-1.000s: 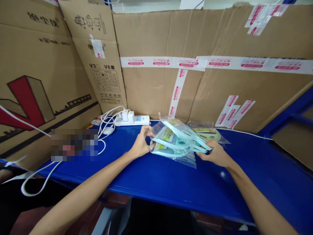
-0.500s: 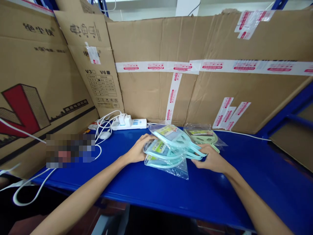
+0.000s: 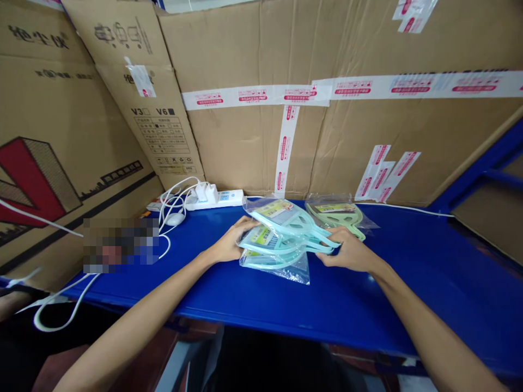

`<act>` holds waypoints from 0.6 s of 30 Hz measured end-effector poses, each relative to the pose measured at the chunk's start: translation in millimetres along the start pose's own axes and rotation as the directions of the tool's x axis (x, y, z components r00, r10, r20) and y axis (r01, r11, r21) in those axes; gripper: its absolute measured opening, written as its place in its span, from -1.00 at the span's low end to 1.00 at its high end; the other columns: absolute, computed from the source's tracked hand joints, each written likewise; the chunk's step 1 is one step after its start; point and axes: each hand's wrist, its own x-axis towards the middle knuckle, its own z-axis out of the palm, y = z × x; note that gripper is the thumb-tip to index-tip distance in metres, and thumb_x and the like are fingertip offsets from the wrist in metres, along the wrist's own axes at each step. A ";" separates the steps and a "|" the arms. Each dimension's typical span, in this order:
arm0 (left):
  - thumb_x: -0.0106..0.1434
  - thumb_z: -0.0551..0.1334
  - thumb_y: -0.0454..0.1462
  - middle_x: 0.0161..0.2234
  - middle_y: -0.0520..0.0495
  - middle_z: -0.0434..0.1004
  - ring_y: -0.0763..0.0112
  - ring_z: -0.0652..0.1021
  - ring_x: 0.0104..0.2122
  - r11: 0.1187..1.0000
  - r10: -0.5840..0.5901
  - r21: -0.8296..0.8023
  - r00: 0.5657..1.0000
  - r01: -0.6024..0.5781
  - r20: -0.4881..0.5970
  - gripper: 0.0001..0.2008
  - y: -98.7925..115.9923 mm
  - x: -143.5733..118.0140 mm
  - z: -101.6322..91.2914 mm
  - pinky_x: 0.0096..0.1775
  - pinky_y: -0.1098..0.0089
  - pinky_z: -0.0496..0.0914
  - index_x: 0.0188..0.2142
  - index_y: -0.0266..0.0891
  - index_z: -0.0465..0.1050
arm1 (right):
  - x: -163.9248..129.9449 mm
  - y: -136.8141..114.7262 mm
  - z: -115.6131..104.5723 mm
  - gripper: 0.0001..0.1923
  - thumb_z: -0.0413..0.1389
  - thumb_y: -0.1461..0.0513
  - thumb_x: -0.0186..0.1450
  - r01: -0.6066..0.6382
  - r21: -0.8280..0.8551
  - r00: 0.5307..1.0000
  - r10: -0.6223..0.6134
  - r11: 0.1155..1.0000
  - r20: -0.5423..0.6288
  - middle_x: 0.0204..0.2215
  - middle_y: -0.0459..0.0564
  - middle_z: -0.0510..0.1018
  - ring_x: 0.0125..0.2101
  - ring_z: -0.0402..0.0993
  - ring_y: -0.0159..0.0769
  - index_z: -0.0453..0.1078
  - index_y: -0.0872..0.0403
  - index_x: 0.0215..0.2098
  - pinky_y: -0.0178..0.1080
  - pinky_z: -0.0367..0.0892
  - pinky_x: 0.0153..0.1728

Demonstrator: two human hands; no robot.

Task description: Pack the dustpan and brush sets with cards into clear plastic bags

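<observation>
Several light-blue plastic items with looped handles, each in a clear bag with a yellow-green label, form a loose stack above the blue table. What kind of article they are I cannot tell. My left hand grips the stack's left edge, its fingertips partly hidden behind the bags. On the other side my right hand is closed around the bunched handles. Just behind it lies a similar pale-green item in its own clear bag, partly covered by the blue ones.
A white power strip with plugs and tangled white cables sits at the back left. Cardboard panels wall the back and left. A blurred-out patch covers something at left. Another person's arm shows at the far left edge.
The camera view has tilted down slightly, so the scene sits a little differently in the frame. Both hands keep their hold on the blue stack, which has barely moved.
</observation>
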 end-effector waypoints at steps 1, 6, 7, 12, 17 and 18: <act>0.14 0.50 -0.19 0.22 -0.30 0.52 -0.14 0.45 0.25 1.000 0.013 -0.001 1.000 -0.013 0.020 -0.33 0.1 0.7 -0.2 0.29 -0.06 0.34 0.25 -0.15 0.50 | 0.0 0.5 0.4 -0.69 0.24 0.26 0.19 0.002 -0.004 1.000 -0.002 1.000 0.003 -0.60 -0.17 0.34 -0.54 0.22 -0.39 0.30 0.05 -0.66 -0.26 0.16 -0.44; 0.19 0.48 -0.20 0.18 -0.28 0.57 -0.12 0.46 0.26 0.999 -0.013 -0.041 0.999 0.014 0.032 -0.39 3.7 2.6 -1.7 0.28 -0.04 0.35 0.24 -0.11 0.56 | 0.9 3.9 -0.5 -0.71 0.24 0.25 0.19 -0.023 0.007 1.000 0.023 1.000 0.012 -0.58 -0.16 0.35 -0.53 0.22 -0.38 0.32 0.06 -0.64 -0.26 0.18 -0.44; 0.20 0.47 -0.20 0.19 -0.29 0.56 -0.11 0.48 0.24 0.997 -0.030 -0.067 0.999 0.032 0.022 -0.39 5.4 2.7 -1.9 0.25 -0.02 0.38 0.25 -0.12 0.55 | 1.0 4.9 -1.2 -0.72 0.24 0.25 0.20 -0.031 0.019 0.999 0.030 0.999 0.012 -0.57 -0.15 0.37 -0.52 0.23 -0.38 0.33 0.06 -0.63 -0.26 0.18 -0.43; 0.23 0.47 -0.17 0.15 -0.28 0.60 -0.03 0.60 0.11 0.995 -0.065 -0.081 0.996 0.060 -0.058 -0.48 12.4 2.2 -3.5 0.14 0.07 0.44 0.19 -0.10 0.61 | 0.6 9.0 -9.2 -0.74 0.23 0.24 0.21 -0.037 0.062 0.999 0.036 0.997 0.013 -0.55 -0.16 0.40 -0.51 0.25 -0.39 0.35 0.06 -0.61 -0.28 0.20 -0.42; 0.29 0.42 -0.17 -0.10 -0.22 0.71 0.08 0.63 -0.07 0.998 -0.060 -0.016 0.966 0.058 -0.251 -0.82 7.1 2.3 -12.4 0.05 0.09 0.44 -0.15 -0.10 0.76 | -0.4 8.0 -19.5 -0.75 0.24 0.25 0.20 -0.041 0.041 0.999 0.040 0.998 0.014 -0.54 -0.15 0.42 -0.51 0.24 -0.38 0.35 0.07 -0.61 -0.28 0.18 -0.43; 0.30 0.41 -0.17 -0.16 -0.21 0.72 0.08 0.62 -0.08 0.999 -0.046 -0.002 0.963 0.047 -0.266 -0.85 5.8 2.6 -15.2 0.04 0.09 0.44 -0.19 -0.09 0.77 | -0.5 7.1 -20.2 -0.75 0.24 0.25 0.19 -0.048 0.040 0.999 0.047 0.998 0.019 -0.54 -0.14 0.42 -0.51 0.24 -0.38 0.35 0.07 -0.61 -0.28 0.18 -0.44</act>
